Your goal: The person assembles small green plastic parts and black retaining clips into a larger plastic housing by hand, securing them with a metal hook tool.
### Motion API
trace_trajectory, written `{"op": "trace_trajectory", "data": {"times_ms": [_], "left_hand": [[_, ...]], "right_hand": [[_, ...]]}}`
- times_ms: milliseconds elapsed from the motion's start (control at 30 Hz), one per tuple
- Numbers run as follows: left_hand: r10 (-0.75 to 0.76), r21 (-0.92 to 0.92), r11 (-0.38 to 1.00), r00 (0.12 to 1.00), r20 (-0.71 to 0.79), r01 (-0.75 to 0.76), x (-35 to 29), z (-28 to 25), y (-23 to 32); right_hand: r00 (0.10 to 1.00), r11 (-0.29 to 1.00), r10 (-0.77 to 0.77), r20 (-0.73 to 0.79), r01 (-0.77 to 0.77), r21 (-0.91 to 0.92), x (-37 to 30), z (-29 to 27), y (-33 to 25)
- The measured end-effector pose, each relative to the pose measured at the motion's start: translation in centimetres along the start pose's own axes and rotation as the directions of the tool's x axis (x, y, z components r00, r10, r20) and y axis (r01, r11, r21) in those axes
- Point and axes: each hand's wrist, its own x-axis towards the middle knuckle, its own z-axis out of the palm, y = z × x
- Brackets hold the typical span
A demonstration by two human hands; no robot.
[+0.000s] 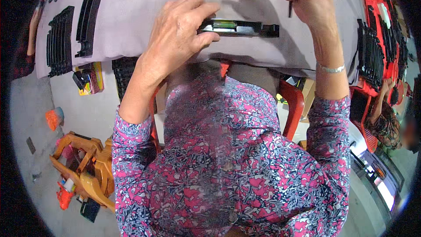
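A long black spirit level [252, 28] lies across the pale cloth in front of me, with a yellow-green vial [224, 25] set near its left end. My left hand [175, 28] is closed on that end, thumb on the near side and fingers on the far side. Raised to the far right of the level is my right hand [309, 0], its fingers curled around a thin dark rod [290, 9]. The rod's tip points down; the rest is hidden in the grip, so its kind is unclear.
Rows of black level-shaped frames lie on the table's left [60, 41] and right [370, 57]. A longer black piece [90, 17] is beside the left row. A red rim shows at the far edge. At right, another person's arm [381, 98] reaches toward a red-covered table. Wooden furniture [87, 166] stands lower left.
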Motion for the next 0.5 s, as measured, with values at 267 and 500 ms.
{"op": "trace_trajectory", "data": {"times_ms": [267,500], "left_hand": [[0.011,-0.020,1.000,0.998,-0.054,-0.012,-0.5,0.7,0.1],[-0.039,-0.029,0.999,0.997,-0.063,0.038,-0.4,0.9,0.5]], "right_hand": [[0.953,0.402,-0.260,-0.154,0.252,0.880,-2.1,6.6,-0.8],[0.967,0.360,-0.219,-0.131,0.205,0.910,-1.7,8.3,0.8]]}}
